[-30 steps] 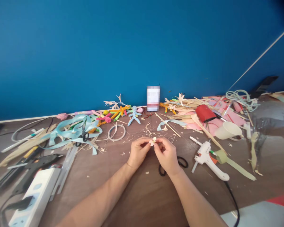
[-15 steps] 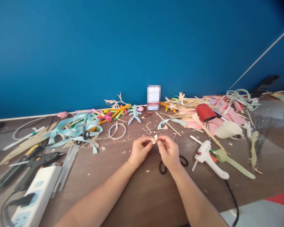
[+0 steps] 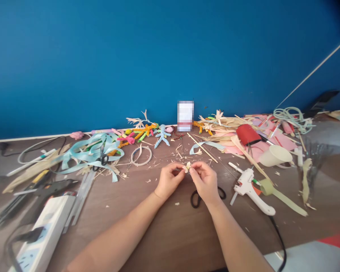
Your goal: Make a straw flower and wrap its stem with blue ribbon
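Observation:
A small cream-coloured flower-like piece [image 3: 187,166] is pinched between my two hands over the middle of the table. My left hand [image 3: 171,180] grips its left side with thumb and fingertips. From the right, my right hand [image 3: 204,182] holds it with thumb and forefinger, the other fingers curled in. Its material is too small to make out. Beneath my right hand lie black-handled scissors [image 3: 196,199], their blades hidden. To the right rests a white glue gun [image 3: 247,185] with a black cord.
A white power strip [image 3: 49,223] and a dark glue gun [image 3: 52,190] lie at left, near clear glue sticks [image 3: 82,198] and blue ribbon [image 3: 85,151]. Pipe-cleaner figures [image 3: 162,136] line the back. A red cup [image 3: 247,135] and cream cup [image 3: 276,155] lie at right.
The cream piece has turned slightly between my fingertips. Both hands keep their pinch in nearly the same place. The whole view has shifted a little.

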Demonstrator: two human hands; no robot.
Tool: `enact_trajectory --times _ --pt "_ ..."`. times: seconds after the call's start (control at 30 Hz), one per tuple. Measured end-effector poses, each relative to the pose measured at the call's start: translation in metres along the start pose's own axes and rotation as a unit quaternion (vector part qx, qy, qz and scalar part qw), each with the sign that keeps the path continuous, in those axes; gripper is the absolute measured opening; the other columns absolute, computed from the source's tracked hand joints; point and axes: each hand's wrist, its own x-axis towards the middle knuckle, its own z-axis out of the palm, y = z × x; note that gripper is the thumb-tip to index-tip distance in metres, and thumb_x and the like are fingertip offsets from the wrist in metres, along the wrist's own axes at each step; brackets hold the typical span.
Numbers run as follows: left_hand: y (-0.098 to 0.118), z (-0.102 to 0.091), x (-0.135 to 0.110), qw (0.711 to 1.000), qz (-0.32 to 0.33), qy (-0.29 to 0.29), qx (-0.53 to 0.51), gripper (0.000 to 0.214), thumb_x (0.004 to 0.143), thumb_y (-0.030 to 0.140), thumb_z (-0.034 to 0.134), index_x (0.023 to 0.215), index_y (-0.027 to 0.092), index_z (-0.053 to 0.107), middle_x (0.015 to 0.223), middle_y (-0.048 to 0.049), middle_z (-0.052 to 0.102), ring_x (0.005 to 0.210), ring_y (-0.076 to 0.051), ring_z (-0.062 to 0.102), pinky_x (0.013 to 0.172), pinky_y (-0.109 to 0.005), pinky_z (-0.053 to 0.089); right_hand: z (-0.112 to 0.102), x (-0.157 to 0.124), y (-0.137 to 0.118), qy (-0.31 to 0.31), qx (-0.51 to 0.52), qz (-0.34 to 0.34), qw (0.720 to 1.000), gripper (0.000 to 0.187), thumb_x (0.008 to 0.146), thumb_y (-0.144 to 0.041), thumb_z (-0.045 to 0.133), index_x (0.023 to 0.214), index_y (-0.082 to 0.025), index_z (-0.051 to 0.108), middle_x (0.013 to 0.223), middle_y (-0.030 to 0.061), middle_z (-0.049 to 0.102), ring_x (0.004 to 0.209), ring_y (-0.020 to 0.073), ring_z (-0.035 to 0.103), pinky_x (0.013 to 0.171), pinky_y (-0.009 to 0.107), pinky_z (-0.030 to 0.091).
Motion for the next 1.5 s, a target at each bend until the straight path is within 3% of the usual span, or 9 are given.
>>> enact_trajectory --times 0.63,1.03,1.5 --pt "-0.007 0.000 0.000 1.000 0.006 0.012 -0.022 0.007 0.068 0.020 0.060 0.072 0.015 0.064 0.075 -0.0038 0.065 0.071 -0.014 0.059 0.067 -0.023 0.045 0.004 0.002 0.009 0.017 -0.105 -0.003 0.994 0.004 0.073 -0.022 0.052 0.072 -0.019 0.052 0.062 -0.0012 0.055 0.048 0.0093 0.048 0.047 0.021 0.042" --pt "-0.013 0.002 0.002 0.998 -0.012 0.030 -0.056 0.006 0.067 0.020 0.061 0.070 0.016 0.065 0.071 -0.0029 0.064 0.068 -0.014 0.057 0.065 -0.024 0.044 0.013 -0.001 0.015 0.058 -0.049 0.025 0.997 0.007 0.073 -0.025 0.054 0.072 -0.018 0.052 0.067 0.0015 0.060 0.057 0.0139 0.059 0.056 0.026 0.050" --pt "-0.009 0.002 0.001 0.998 -0.003 0.047 -0.041 0.008 0.068 0.020 0.060 0.071 0.017 0.067 0.075 -0.0041 0.065 0.072 -0.015 0.059 0.069 -0.026 0.045 0.020 -0.005 0.007 0.073 -0.089 0.003 0.993 0.008 0.075 -0.021 0.052 0.081 -0.018 0.056 0.080 0.0062 0.062 0.073 0.0160 0.060 0.063 0.027 0.051"
